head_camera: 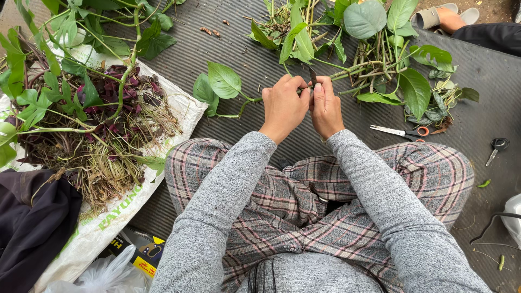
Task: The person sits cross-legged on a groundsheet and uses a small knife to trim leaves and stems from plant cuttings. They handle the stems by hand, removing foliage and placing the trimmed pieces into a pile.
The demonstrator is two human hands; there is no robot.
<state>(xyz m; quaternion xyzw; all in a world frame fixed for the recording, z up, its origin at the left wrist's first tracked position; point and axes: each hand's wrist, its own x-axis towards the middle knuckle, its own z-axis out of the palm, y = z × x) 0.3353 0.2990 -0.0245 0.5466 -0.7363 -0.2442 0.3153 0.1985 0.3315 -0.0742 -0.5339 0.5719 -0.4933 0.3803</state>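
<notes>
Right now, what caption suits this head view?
Both hands, left hand and right hand, grip a leafy vine cutting above a dark mat.

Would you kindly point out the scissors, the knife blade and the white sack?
scissors (pixel 402 132), head view, on the pivot by the orange handles.
knife blade (pixel 312 76), head view, mid-blade above the fingers.
white sack (pixel 187 106), head view, bare right corner.

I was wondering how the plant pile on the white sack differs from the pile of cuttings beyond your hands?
The sack pile mixes purple leaves with pale tangled roots; the far pile is all green, with broad heart-shaped leaves. The sack pile lies on a white sack, the far pile directly on the dark mat. Both are loose cut stems.
</notes>
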